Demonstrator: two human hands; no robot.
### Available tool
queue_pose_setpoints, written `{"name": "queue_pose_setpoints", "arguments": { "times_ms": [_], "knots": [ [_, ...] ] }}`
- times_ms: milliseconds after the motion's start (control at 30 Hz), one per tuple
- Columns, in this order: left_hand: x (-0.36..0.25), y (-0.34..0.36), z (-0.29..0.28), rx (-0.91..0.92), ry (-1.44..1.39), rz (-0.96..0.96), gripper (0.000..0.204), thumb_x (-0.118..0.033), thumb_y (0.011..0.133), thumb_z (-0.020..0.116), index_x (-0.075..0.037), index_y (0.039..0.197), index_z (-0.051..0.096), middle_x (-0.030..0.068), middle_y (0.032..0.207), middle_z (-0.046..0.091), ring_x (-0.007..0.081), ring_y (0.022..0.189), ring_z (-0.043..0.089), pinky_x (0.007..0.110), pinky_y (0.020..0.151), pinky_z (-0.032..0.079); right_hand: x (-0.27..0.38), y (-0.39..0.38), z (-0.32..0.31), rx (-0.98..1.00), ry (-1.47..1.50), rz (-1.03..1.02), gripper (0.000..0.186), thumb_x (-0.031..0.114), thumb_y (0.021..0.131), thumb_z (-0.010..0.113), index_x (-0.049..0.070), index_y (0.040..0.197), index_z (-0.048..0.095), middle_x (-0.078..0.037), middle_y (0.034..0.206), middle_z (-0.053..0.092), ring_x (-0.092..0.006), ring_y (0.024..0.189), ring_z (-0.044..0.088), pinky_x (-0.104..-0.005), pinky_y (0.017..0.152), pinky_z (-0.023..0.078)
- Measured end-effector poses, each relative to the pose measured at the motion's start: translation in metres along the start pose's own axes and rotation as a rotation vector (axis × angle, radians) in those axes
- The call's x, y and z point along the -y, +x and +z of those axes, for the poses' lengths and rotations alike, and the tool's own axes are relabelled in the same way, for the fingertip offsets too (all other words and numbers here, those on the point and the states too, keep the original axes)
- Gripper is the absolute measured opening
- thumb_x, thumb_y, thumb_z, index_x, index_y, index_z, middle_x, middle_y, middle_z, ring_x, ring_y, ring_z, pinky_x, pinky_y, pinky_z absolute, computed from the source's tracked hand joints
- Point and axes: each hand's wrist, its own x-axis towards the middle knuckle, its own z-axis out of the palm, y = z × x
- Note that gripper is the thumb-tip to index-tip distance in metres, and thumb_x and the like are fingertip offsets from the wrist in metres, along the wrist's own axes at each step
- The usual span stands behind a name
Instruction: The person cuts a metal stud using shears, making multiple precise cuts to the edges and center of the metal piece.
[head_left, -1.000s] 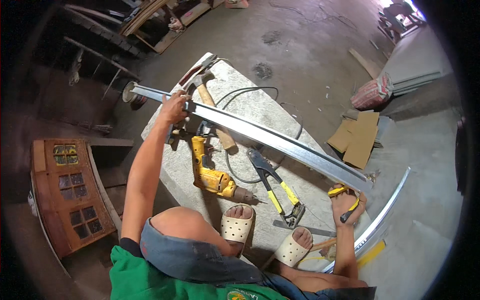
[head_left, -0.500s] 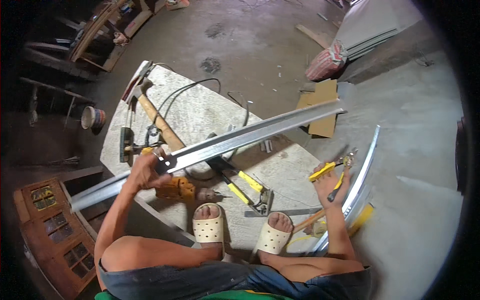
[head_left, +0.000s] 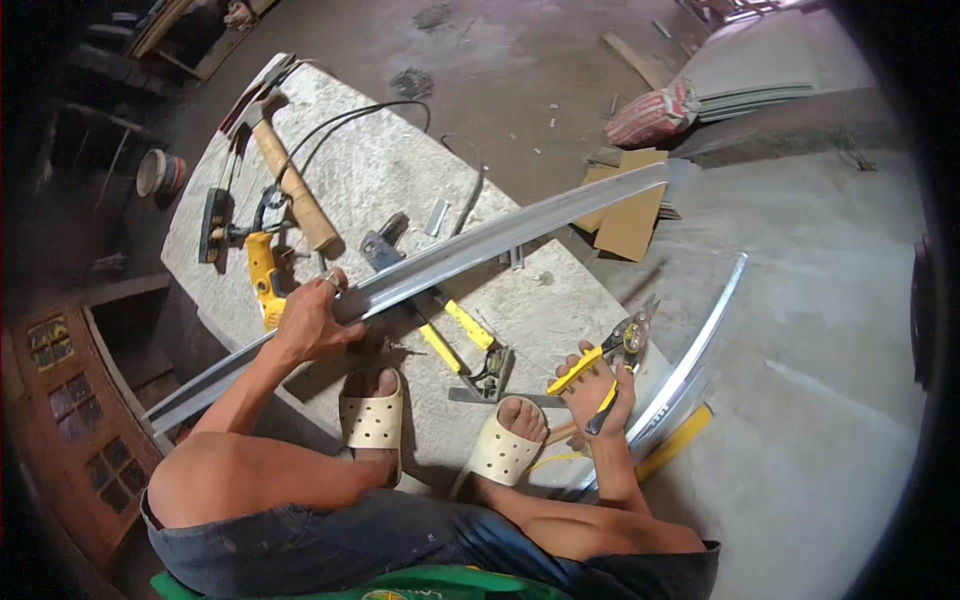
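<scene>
Head view: grey floor (head_left: 780, 320) extends beyond a scuffed, whitish slab (head_left: 355, 170). Above the slab slants a long, straight-sided, silvery metal channel (head_left: 500, 243), its upper end over brown cardboard (head_left: 630, 225). The left hand (head_left: 308, 322), partly closed, grips the channel; the right hand (head_left: 597, 395), palm up, loosely curled, holds yellow-handled snips (head_left: 635, 335), handles spread.

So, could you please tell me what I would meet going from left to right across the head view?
Small-paned wooden door, bucket, left grip on the metal channel, cream left sandal, cream right sandal, right grip holding yellow-handled snips, yellow bar, stacked grey panels.
</scene>
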Motion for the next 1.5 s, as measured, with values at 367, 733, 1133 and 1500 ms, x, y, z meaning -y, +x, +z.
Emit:
{"name": "queue_pose_setpoints", "arguments": {
  "times_ms": [367,733,1133,1500],
  "knots": [
    [0.003,0.016,-0.023,0.101,-0.141,0.069,0.056,-0.036,0.061,0.083,0.001,0.098,0.064,0.0212,0.078,0.064,0.0384,0.080,0.064,0.043,0.073,0.049,-0.013,-0.008,-0.009,0.030,-0.107,0.112,0.083,0.044,0.072,0.058,0.004,0.141,0.036,-0.017,0.120,0.049,-0.0352,0.115,0.046,-0.0500,0.104,0.034],
    [-0.003,0.053,-0.028,0.479,-0.274,-0.060,0.057,-0.041,0.062,0.081,0.007,0.088,0.067,0.0139,0.074,0.065,0.0223,0.069,0.062,0.035,0.063,0.049,-0.013,-0.034,0.004,0.231,-1.341,-0.225,0.075,0.010,0.079,0.063,-0.004,0.143,0.028,-0.012,0.112,0.056,-0.0194,0.105,0.056,-0.0347,0.095,0.044],
    [-0.007,0.057,-0.010,0.505,-0.354,-0.011,0.055,-0.024,0.059,0.083,0.003,0.103,0.066,0.0140,0.083,0.069,0.0229,0.080,0.066,0.034,0.075,0.052,-0.023,-0.035,0.070,0.207,-1.606,-0.010,0.048,0.037,0.085,0.066,-0.002,0.113,0.058,-0.018,0.089,0.066,-0.0255,0.085,0.064,-0.0393,0.077,0.049],
    [-0.018,0.066,-0.014,0.650,-0.561,-0.131,0.057,-0.024,0.066,0.083,-0.005,0.117,0.064,0.0101,0.100,0.069,0.0202,0.089,0.064,0.035,0.082,0.050,-0.027,-0.031,0.075,0.163,-1.482,-0.104,0.042,0.034,0.089,0.063,-0.001,0.111,0.059,-0.013,0.082,0.063,-0.0210,0.075,0.058,-0.0359,0.071,0.048]
  ]
}}
